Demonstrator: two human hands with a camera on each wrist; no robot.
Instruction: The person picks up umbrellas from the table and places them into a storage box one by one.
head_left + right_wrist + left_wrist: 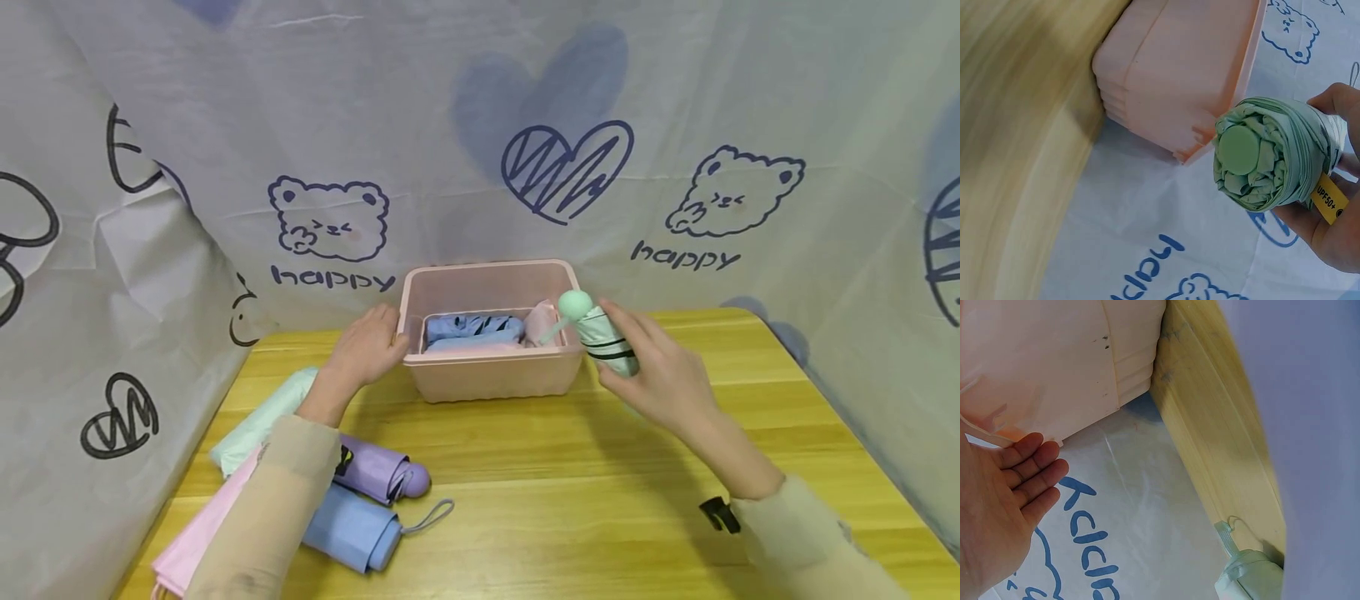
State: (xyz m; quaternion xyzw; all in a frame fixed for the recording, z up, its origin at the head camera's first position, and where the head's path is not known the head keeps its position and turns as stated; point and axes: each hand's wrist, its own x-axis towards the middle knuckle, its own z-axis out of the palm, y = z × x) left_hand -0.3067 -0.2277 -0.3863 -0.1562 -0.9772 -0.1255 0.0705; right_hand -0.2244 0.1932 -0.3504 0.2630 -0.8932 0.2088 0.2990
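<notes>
My right hand (663, 371) grips a mint green folded umbrella (1272, 156) with dark bands, held tilted at the right rim of the pink plastic bin (491, 379). Its round green handle end (575, 305) points toward the bin, and a strap hangs over the rim. A yellow "UPF50+" tag (1330, 199) shows beside my fingers in the right wrist view. My left hand (367, 346) is at the bin's left rim, its fingers (1038, 478) fairly straight in the left wrist view; its thumb is out of that view. Inside the bin lie blue (476, 327) and pink (542, 321) folded umbrellas.
On the wooden table (525, 500), left of the bin, lie a mint umbrella (266, 417), a pink one (206, 529), a purple one (375, 471) and a blue one (352, 529) with a wrist loop. My left forearm partly covers them. A printed cloth (450, 208) hangs behind.
</notes>
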